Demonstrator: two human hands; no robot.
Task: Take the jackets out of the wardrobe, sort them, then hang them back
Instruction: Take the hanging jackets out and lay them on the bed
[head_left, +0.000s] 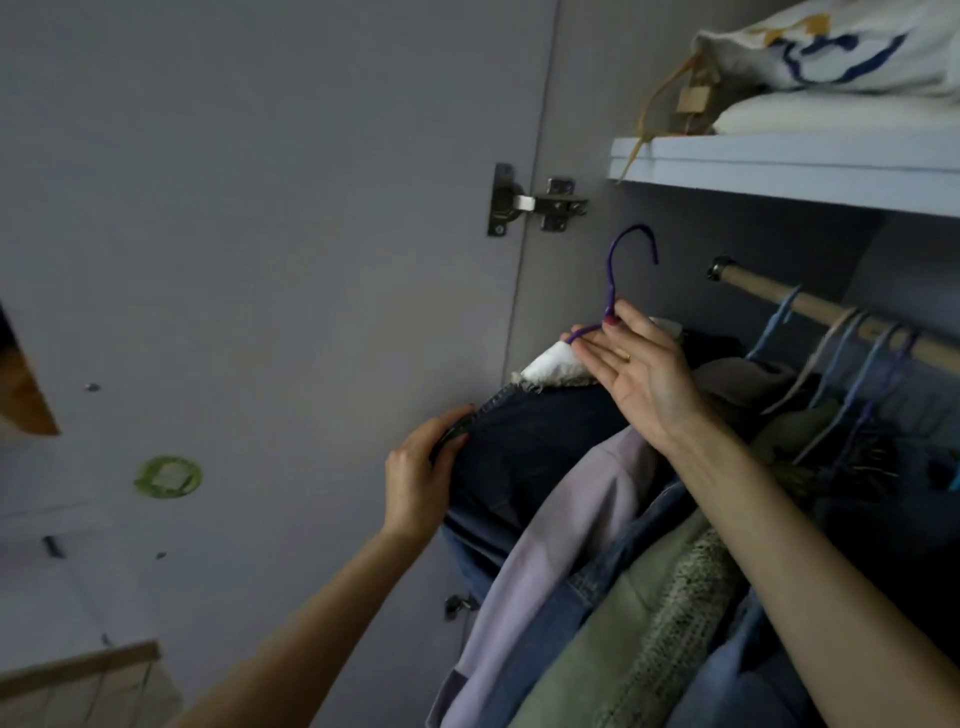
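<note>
Pinched between thumb and fingertips of the right hand, the purple hanger is held at its neck, just below the hook, which stands free in the air, off the rail. Remaining fingers lie fairly straight, palm turned up and outward. Below this pinch hangs the dark denim jacket, its pale collar lining just beside the fingertips. Further down and to the left of the pinch, the left hand grips the jacket's shoulder edge, fingers curled over the seam; this probably steadies the garment so it does not slide off the hanger.

Right of the pinch, other hangers sit on the rail, carrying a lilac jacket, a green one and more denim, packed close together. Holding the neck leaves the hook clear, which suits either lifting away or rehanging; which of these is under way cannot be told. Above the pinch, a shelf bears folded bedding.
</note>
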